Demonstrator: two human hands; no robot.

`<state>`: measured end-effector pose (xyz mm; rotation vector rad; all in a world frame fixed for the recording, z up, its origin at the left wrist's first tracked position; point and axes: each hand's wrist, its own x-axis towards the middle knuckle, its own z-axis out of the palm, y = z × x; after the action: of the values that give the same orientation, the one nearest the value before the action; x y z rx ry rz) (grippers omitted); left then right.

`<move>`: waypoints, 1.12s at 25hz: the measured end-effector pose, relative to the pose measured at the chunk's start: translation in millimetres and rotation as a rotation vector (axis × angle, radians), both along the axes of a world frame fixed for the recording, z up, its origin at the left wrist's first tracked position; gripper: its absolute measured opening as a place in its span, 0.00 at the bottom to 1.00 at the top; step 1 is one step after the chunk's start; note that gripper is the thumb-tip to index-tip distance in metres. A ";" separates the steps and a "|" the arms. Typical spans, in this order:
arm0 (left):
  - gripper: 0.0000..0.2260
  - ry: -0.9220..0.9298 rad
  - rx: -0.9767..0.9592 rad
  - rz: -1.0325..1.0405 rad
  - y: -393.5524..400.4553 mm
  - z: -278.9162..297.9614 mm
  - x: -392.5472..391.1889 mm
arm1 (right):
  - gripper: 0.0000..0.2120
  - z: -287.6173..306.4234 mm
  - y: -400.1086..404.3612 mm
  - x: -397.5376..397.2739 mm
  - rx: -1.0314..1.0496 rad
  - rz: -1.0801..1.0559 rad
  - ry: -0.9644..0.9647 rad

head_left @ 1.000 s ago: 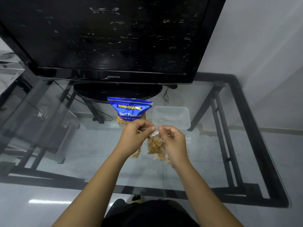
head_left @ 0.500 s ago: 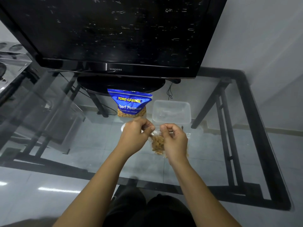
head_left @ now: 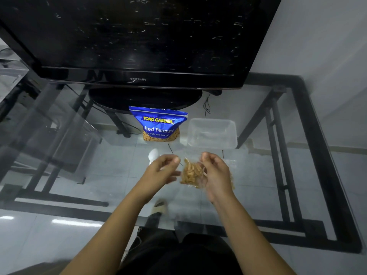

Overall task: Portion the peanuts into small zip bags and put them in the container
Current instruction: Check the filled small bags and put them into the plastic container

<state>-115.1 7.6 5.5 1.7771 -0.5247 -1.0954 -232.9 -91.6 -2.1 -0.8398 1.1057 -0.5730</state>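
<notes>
My right hand point(head_left: 215, 173) grips a small clear zip bag of peanuts point(head_left: 191, 174) by its right side, above the glass table. My left hand point(head_left: 161, 169) is just left of the bag, apart from it, with loosely curled fingers that hold nothing. The blue Tong Garden salted peanuts bag point(head_left: 158, 124) stands upright behind my hands. To its right sits the clear plastic container point(head_left: 231, 133), which looks empty. A white spoon-like object point(head_left: 153, 154) lies partly hidden behind my left hand.
A black TV point(head_left: 139, 36) on its oval stand point(head_left: 145, 99) fills the back of the glass table point(head_left: 278, 175). The table's black frame point(head_left: 325, 165) runs along the right and front edges. Clear plastic, maybe more bags point(head_left: 231, 161), lies past my right hand.
Both hands pinched the top of the bag before. Now my left hand has let go and drawn a little left, while my right hand keeps the bag.
</notes>
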 end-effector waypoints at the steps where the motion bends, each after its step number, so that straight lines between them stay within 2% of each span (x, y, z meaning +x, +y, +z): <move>1: 0.14 0.151 -0.001 -0.017 5.0 -7.5 -0.7 | 0.05 -0.5 -2.4 3.1 0.035 0.009 -0.020; 3: 0.15 0.230 -0.012 -0.015 10.0 -21.5 -0.9 | 0.05 -5.8 -4.4 11.2 0.060 0.028 -0.034; 5: 0.10 0.193 -0.005 0.048 7.8 -28.9 -0.7 | 0.05 -15.6 -4.8 18.4 0.052 0.048 -0.001; 6: 0.08 0.163 0.016 0.081 5.9 -32.5 0.1 | 0.05 -22.0 -6.3 20.1 0.003 0.077 0.073; 8: 0.04 0.034 0.103 0.117 1.8 -40.2 3.4 | 0.09 -35.4 -13.6 15.8 -0.257 0.234 0.370; 10: 0.03 -0.175 0.214 0.064 -1.4 -50.8 6.9 | 0.13 -49.2 -22.8 7.3 -0.587 0.422 0.688; 12: 0.05 -0.358 0.290 -0.020 -3.4 -59.0 6.2 | 0.16 -61.7 -29.0 0.6 -0.788 0.603 0.860; 15: 0.06 -0.476 0.323 -0.060 -5.8 -68.1 3.0 | 0.19 -72.4 -37.5 -1.6 -0.867 0.814 1.021; 17: 0.07 -0.581 0.361 -0.101 -6.2 -69.6 2.0 | 0.20 -75.7 -42.3 0.6 -0.895 0.874 1.091; 20: 0.11 -0.719 0.407 -0.151 -5.8 -68.8 5.3 | 0.15 -77.3 -46.2 3.2 -0.991 0.842 1.067; 23: 0.12 -0.753 0.286 -0.159 -8.2 -64.7 7.6 | 0.06 -69.0 -41.3 -2.7 -1.080 0.774 0.945; 25: 0.13 -0.605 0.155 -0.176 -18.1 -60.1 8.4 | 0.04 -59.7 -36.5 -8.9 -0.999 0.722 0.801; 28: 0.17 -0.222 0.073 -0.210 -33.2 -48.5 4.0 | 0.03 -43.8 -29.3 -15.7 -0.731 0.618 0.531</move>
<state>-111.0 -25.6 -43.0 1.9536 -0.8307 -1.0763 -248.6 -120.9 -45.9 -1.9686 1.0203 -0.2130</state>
